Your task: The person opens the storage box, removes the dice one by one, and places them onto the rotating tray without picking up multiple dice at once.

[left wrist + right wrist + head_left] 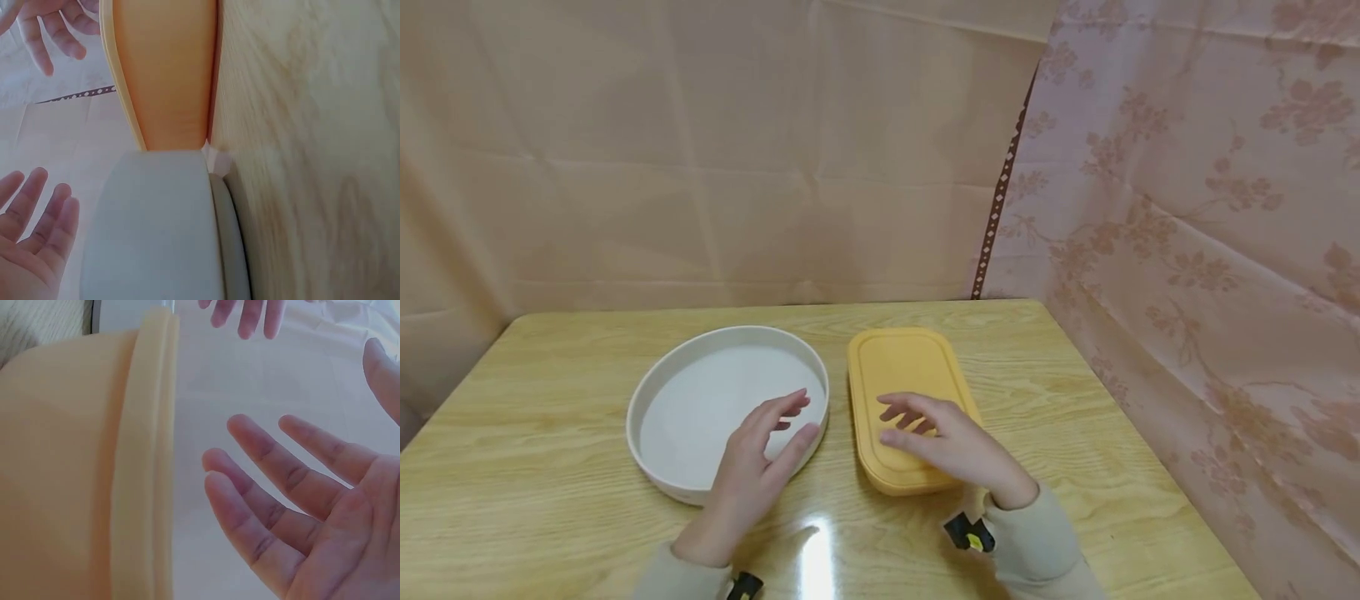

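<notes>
A round white tray with a raised rim (651,392) lies on the left half of the table. Beside it, to the right, is a yellow rectangular box with its lid on (898,358). My left hand (756,467) hovers over the tray's near right side, fingers loosely bent and holding nothing. Above the near part of the yellow lid hangs my right hand (951,442), relaxed, with nothing in it. In the right wrist view the fingers (275,506) are spread beside the box wall (62,456), apart from it. The left wrist view shows the left fingers (44,219) apart from the tray's side (156,225).
Both things stand on a wood-grain table (1075,467). A beige cloth (737,167) hangs behind the table's back edge, and a pink floral cloth (1225,250) runs along its right side. Light reflects off the tabletop near the front middle.
</notes>
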The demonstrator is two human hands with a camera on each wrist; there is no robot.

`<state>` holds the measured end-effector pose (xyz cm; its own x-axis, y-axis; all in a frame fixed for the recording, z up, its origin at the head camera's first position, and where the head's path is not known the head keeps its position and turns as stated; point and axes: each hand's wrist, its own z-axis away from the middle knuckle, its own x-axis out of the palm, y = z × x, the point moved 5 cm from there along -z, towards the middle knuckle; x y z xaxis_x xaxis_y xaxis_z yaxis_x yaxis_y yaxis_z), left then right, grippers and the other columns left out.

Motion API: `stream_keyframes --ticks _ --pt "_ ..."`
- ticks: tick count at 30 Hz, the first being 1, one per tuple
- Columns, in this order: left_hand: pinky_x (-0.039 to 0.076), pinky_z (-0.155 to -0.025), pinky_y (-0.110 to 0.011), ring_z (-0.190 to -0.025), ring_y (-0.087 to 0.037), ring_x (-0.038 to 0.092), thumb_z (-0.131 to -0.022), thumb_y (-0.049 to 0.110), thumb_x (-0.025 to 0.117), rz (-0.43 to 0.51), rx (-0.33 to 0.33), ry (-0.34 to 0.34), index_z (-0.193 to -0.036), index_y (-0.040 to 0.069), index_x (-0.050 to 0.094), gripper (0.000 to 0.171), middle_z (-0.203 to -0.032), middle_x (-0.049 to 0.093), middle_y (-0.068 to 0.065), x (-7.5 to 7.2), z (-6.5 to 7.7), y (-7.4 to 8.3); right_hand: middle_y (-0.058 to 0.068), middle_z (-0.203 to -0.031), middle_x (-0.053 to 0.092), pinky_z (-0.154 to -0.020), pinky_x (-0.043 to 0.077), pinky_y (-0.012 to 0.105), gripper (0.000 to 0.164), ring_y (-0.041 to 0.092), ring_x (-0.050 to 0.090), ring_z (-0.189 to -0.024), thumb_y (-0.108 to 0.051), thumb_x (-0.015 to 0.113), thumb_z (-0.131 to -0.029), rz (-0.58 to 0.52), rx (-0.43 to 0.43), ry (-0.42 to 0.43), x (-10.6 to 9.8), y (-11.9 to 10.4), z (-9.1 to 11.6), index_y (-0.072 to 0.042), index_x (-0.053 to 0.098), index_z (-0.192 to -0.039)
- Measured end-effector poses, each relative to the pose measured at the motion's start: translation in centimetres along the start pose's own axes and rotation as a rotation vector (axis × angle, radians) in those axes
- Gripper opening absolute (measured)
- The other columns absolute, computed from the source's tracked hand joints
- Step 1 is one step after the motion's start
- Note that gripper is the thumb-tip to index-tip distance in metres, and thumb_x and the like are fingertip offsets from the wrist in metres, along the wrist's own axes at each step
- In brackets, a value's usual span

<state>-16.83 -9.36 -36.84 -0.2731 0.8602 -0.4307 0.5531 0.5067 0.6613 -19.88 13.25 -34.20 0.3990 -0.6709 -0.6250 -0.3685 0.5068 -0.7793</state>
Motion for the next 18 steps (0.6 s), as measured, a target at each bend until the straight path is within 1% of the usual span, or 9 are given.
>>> stream_keyframes --ticks 4,6,8,9,11,13,15,16,18 --pt "0.055 -0.077 -0.028 -0.091 -0.012 0.067 -0.09 0.006 0.07 0.046 -0.026 0.011 -0.119 0.006 0.069 0.029 -0.109 0.072 -0.004 0.4 0.0 -0.2 0.004 -0.117 0.068 -0.087 0.049 0.035 0.048 0.016 0.062 -0.1 -0.034 0.063 -0.098 0.024 0.0 -0.007 0.2 -0.2 -0.1 -0.008 0.057 -0.137" --pt "0.055 -0.07 -0.026 -0.086 -0.007 0.066 -0.091 0.007 0.069 0.078 -0.071 0.005 -0.113 0.006 0.072 0.022 -0.106 0.073 -0.004 0.7 0.1 -0.2 0.003 -0.114 0.068 -0.086 0.049 0.033 0.048 0.015 0.062 -0.097 -0.034 0.063 -0.097 0.037 0.003 -0.003 0.1 -0.3 -0.2 -0.008 0.058 -0.137" --pt "0.055 -0.068 -0.025 -0.086 -0.004 0.065 -0.093 0.008 0.067 0.12 -0.109 -0.01 -0.107 0.007 0.074 0.016 -0.104 0.074 -0.005 1.1 0.1 -0.1 0.003 -0.112 0.068 -0.084 0.05 0.033 0.048 0.014 0.062 -0.095 -0.035 0.064 -0.097 0.052 0.009 0.002 0.1 -0.2 -0.1 -0.007 0.058 -0.136" --pt "0.056 -0.067 -0.024 -0.085 -0.004 0.066 -0.094 0.008 0.066 0.155 -0.133 -0.025 -0.105 0.006 0.074 0.014 -0.103 0.074 -0.006 1.3 0.2 0.0 0.002 -0.111 0.068 -0.084 0.05 0.033 0.049 0.014 0.061 -0.094 -0.036 0.064 -0.097 0.059 0.014 0.004 0.1 -0.2 -0.1 -0.007 0.058 -0.136" --pt "0.056 -0.066 -0.025 -0.083 -0.003 0.065 -0.096 0.007 0.063 0.247 -0.163 -0.046 -0.1 0.005 0.074 0.012 -0.102 0.074 -0.01 1.7 0.2 0.3 0.002 -0.11 0.068 -0.083 0.05 0.033 0.05 0.014 0.061 -0.093 -0.037 0.064 -0.096 0.071 0.026 0.004 0.1 -0.1 -0.1 -0.007 0.058 -0.136" --pt "0.057 -0.069 -0.027 -0.084 -0.005 0.066 -0.097 0.005 0.061 0.337 -0.175 -0.074 -0.097 0.001 0.073 0.013 -0.102 0.074 -0.016 2.1 0.3 0.7 0.002 -0.109 0.068 -0.082 0.05 0.033 0.051 0.013 0.061 -0.093 -0.039 0.063 -0.096 0.079 0.032 -0.001 0.1 0.0 -0.2 -0.007 0.058 -0.136" --pt "0.058 -0.07 -0.028 -0.084 -0.007 0.066 -0.098 0.005 0.059 0.412 -0.211 -0.103 -0.097 -0.001 0.072 0.014 -0.104 0.072 -0.02 2.5 0.4 1.0 0.001 -0.108 0.068 -0.082 0.05 0.033 0.05 0.013 0.061 -0.092 -0.04 0.063 -0.097 0.081 0.038 -0.011 0.1 0.0 -0.2 -0.008 0.059 -0.135" --pt "0.058 -0.07 -0.028 -0.084 -0.006 0.066 -0.098 0.005 0.059 0.433 -0.225 -0.11 -0.097 -0.001 0.072 0.014 -0.105 0.072 -0.02 2.6 0.4 1.1 0.001 -0.108 0.068 -0.081 0.05 0.033 0.05 0.013 0.061 -0.092 -0.04 0.063 -0.097 0.084 0.038 -0.016 0.2 0.0 -0.2 -0.008 0.059 -0.135" --pt "0.058 -0.071 -0.029 -0.085 -0.009 0.066 -0.098 0.007 0.058 0.446 -0.262 -0.132 -0.098 -0.001 0.072 0.015 -0.106 0.071 -0.021 2.9 0.4 1.1 0.0 -0.107 0.068 -0.08 0.05 0.032 0.049 0.013 0.061 -0.092 -0.039 0.063 -0.097 0.084 0.036 -0.024 0.3 -0.1 -0.2 -0.008 0.059 -0.134"
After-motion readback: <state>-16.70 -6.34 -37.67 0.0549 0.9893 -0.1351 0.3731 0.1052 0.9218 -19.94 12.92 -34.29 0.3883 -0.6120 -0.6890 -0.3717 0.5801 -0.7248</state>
